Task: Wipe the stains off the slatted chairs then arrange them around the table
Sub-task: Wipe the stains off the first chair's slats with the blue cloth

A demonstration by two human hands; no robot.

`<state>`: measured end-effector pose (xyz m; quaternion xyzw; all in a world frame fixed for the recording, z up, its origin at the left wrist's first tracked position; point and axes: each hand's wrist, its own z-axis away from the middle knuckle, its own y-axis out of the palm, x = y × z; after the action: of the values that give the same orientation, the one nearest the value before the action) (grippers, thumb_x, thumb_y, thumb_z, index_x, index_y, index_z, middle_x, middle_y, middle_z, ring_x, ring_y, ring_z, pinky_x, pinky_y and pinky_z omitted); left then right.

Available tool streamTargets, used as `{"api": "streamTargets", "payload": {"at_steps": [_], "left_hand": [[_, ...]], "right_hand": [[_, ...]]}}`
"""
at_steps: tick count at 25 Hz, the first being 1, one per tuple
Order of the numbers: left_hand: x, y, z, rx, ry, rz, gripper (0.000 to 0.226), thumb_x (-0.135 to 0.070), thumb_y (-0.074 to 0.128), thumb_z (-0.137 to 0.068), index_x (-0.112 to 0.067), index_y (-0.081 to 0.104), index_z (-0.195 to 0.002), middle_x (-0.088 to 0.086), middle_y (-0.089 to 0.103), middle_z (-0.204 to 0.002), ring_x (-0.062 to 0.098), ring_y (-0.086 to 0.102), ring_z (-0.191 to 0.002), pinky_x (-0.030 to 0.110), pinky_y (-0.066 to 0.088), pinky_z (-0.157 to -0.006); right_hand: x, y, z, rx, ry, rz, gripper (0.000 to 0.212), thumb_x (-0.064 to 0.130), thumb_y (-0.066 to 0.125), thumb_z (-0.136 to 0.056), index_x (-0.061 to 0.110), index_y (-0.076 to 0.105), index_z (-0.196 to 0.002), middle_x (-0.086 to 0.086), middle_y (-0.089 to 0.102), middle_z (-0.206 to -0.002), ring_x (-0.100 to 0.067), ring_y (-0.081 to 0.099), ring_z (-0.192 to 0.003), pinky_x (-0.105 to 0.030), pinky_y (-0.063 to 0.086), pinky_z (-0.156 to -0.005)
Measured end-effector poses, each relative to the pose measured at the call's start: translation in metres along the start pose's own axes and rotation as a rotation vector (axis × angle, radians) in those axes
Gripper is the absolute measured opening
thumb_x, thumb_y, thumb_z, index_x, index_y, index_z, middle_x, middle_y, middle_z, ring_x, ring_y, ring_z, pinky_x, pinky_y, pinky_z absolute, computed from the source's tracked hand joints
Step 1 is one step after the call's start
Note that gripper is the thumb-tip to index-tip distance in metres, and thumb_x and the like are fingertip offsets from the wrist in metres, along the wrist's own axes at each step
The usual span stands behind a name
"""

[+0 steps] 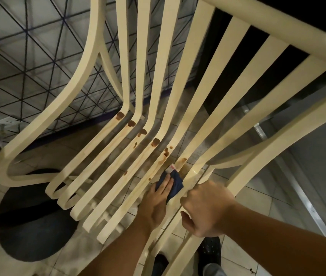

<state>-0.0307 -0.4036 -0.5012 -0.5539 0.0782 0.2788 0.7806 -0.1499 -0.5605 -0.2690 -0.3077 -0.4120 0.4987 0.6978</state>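
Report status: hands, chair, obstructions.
Left hand flat, pressing blue cloth on seat slats. Right hand grips chair frame. Brown stains unwiped. Nothing blocking.

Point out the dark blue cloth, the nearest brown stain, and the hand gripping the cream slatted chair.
Dark blue cloth [177, 185]: head view, exposed right half.
Nearest brown stain [182, 160]: head view, smear's middle.
Right hand [208, 208]: head view, knuckles, gripping cream slatted chair [277, 27].

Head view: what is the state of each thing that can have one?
Chair, seat slats stained brown, not yet clean.
Cloth, pressed flat on a slat.
Left hand, fingers straight, presses the cloth.
Right hand, grips the chair frame.
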Motion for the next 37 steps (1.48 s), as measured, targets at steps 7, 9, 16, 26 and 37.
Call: {"api": "streamTargets", "payload": {"at_steps": [7, 9, 16, 26, 37], "left_hand": [[-0.014, -0.016, -0.067, 0.158, 0.019, -0.153, 0.091, -0.020, 0.053, -0.100, -0.021, -0.016, -0.159, 0.003, -0.008, -0.172, 0.035, 0.033, -0.149, 0.050, 0.041, -0.114], [-0.025, -0.019, -0.078, 0.129, -0.041, -0.112, 0.094, -0.022, 0.054, -0.099, -0.026, -0.019, -0.157, 0.001, -0.009, -0.172, 0.035, 0.038, -0.144, 0.049, 0.042, -0.113], [-0.002, -0.018, -0.033, 0.128, 0.143, -0.373, 0.095, -0.023, 0.099, -0.045, -0.007, 0.065, -0.132, 0.009, 0.066, -0.137, 0.024, 0.056, -0.123, 0.029, 0.060, -0.068], [-0.061, -0.050, -0.077, 0.121, -0.080, -0.209, 0.080, -0.024, 0.043, -0.104, -0.015, -0.011, -0.162, 0.003, -0.020, -0.170, 0.051, 0.033, -0.143, 0.054, 0.043, -0.108], [-0.002, -0.010, 0.030, -0.078, -0.052, 0.107, 0.069, -0.029, 0.041, -0.099, -0.038, 0.014, -0.162, -0.013, 0.013, -0.170, 0.030, 0.041, -0.146, 0.053, 0.043, -0.112]], "right_hand": [[-0.003, 0.003, -0.002, -0.006, -0.006, -0.006, 0.048, 0.057, 0.037, -0.097, 0.017, 0.063, -0.094, -0.002, 0.056, -0.069, -0.019, 0.055, -0.061, -0.031, 0.041, -0.064], [-0.004, 0.002, -0.003, -0.008, -0.009, -0.009, 0.047, 0.057, 0.038, -0.097, 0.017, 0.061, -0.091, -0.002, 0.055, -0.066, -0.018, 0.053, -0.058, -0.030, 0.039, -0.063], [-0.004, 0.001, -0.003, 0.000, -0.008, -0.003, 0.048, 0.056, 0.036, -0.097, 0.017, 0.062, -0.091, -0.001, 0.053, -0.065, -0.019, 0.052, -0.058, -0.029, 0.040, -0.064], [-0.003, 0.001, -0.006, 0.112, 0.021, 0.069, 0.050, 0.062, 0.034, -0.096, 0.023, 0.062, -0.107, 0.001, 0.060, -0.078, -0.017, 0.058, -0.070, -0.031, 0.048, -0.069], [0.003, 0.006, -0.006, 0.114, 0.077, 0.102, 0.053, 0.068, 0.031, -0.095, 0.031, 0.059, -0.120, 0.004, 0.064, -0.100, -0.015, 0.060, -0.088, -0.031, 0.049, -0.082]]}}
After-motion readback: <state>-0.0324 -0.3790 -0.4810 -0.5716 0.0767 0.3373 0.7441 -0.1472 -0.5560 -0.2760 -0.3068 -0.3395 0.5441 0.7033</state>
